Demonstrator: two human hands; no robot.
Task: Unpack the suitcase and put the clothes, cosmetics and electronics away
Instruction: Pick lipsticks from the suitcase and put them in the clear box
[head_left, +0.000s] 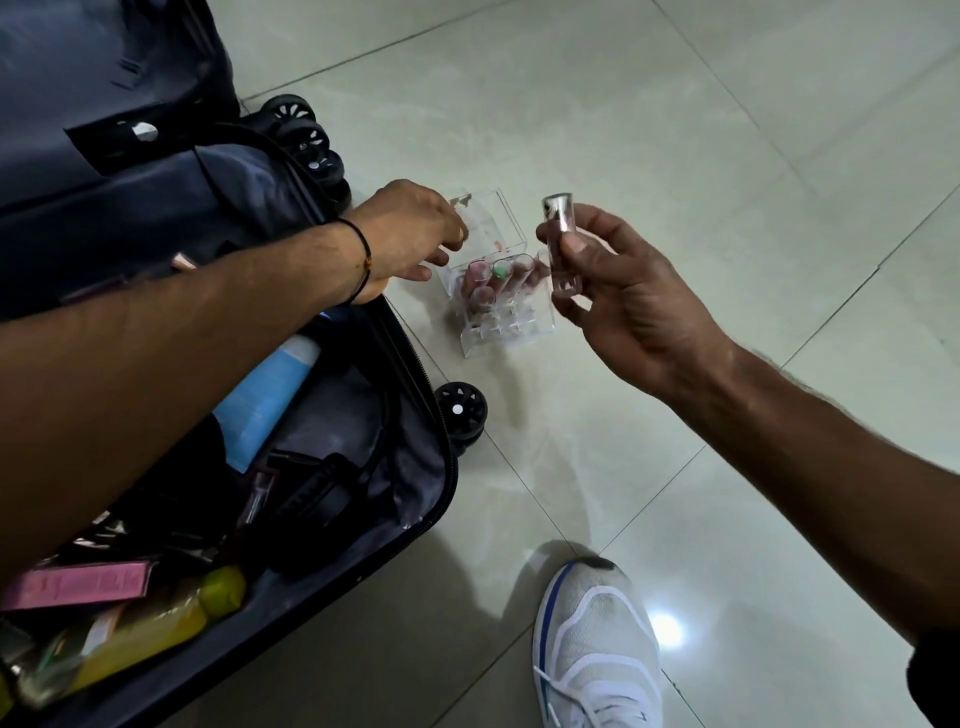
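A small clear cosmetic tube (560, 244) with a shiny silver cap is held upright above the floor, pinched between the thumb and curled fingers of the right hand (623, 306). Just below and to the left of it, a clear acrylic organizer (511, 340) with rows of small slots sits on the floor. A pink-tipped tube (478, 270) and a green-tipped tube (500, 270) stand side by side in its slots, and a box-like compartment forms its far end. The left hand (410, 234) reaches across from the suitcase side, fingers bent down at the organizer's near left edge; I cannot tell whether they grip it or only touch it. A thin black thread bracelet (363, 254) circles that wrist. Beside the organizer lies the open dark navy suitcase (431, 499), its black wheels (460, 410) facing the organizer. Inside it I see a light blue bottle (275, 395), a tangle of black cables (317, 493), a flat pink box (78, 584) and a yellow bottle (156, 623) at the near end. A white sneaker (597, 649) is planted on the pale glossy floor tiles (727, 130) near the suitcase's corner.
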